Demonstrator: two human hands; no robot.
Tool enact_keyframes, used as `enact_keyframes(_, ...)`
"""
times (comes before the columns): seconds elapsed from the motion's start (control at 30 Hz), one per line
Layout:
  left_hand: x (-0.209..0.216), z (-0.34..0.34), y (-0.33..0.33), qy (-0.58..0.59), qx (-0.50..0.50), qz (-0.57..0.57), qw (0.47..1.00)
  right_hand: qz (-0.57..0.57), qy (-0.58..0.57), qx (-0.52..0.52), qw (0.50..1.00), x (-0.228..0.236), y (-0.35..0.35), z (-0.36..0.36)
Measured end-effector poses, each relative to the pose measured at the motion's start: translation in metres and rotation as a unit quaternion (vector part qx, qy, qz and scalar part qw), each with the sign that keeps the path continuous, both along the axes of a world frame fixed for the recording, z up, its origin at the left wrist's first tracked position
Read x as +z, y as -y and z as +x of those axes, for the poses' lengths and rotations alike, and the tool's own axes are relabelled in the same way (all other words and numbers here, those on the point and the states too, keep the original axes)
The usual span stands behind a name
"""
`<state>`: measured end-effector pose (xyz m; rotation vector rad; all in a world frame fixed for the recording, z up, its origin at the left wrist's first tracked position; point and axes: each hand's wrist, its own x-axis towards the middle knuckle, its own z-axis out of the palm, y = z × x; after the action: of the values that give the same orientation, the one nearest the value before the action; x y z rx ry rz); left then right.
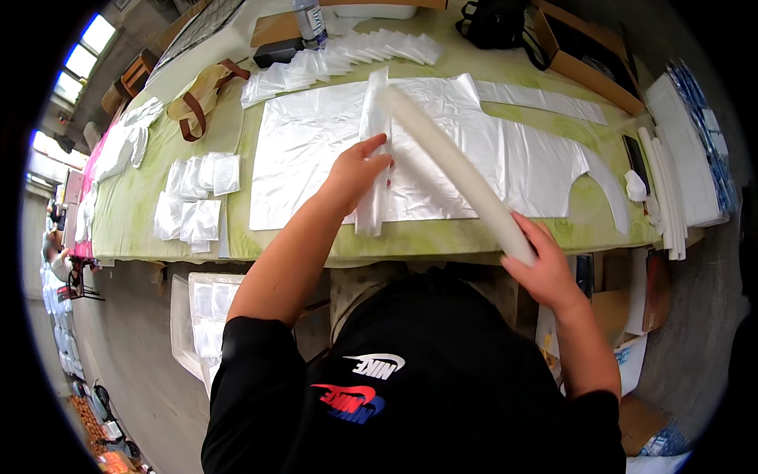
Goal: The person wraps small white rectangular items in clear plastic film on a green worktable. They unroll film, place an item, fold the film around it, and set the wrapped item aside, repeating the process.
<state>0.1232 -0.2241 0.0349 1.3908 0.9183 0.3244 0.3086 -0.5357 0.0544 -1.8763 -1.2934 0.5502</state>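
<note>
A large sheet of clear, whitish plastic film [458, 182] lies flat on the table, cut like an apron with long side strips. Its left part is turned up into a narrow folded strip [373, 103]. My left hand [357, 174] grips this strip at mid-length, with the fingertips partly hidden by film. My right hand [541, 265] is closed round the near end of a long white tube [458, 170]. The tube slants over the sheet, its blurred far end close to the folded strip.
Small folded clear packets [197, 174] lie at the left, and a row of more [355, 55] fans out behind the sheet. A bottle [310, 24], a bag with brown handles [197, 99] and a cardboard box [588, 55] stand farther back. White tubes [667, 197] and a phone [635, 162] lie right.
</note>
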Motion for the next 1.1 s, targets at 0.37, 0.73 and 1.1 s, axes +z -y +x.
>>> enact_keyframes(0.37, 0.002, -0.05, 0.039, -0.077, -0.151, -0.028, 0.985, -0.091, 0.24, -0.016, 0.966, -0.022, -0.086, 0.041)
enact_keyframes(0.73, 0.011, -0.081, 0.073, 0.019, -0.279, -0.235, 0.931, 0.099, 0.38, 0.047, 0.919, -0.013, -0.068, 0.011)
enact_keyframes(1.1, -0.002, -0.033, 0.011, -0.076, -0.214, 0.605, 0.763, 0.121, 0.272, 0.242, 0.924, -0.039, -0.093, -0.064)
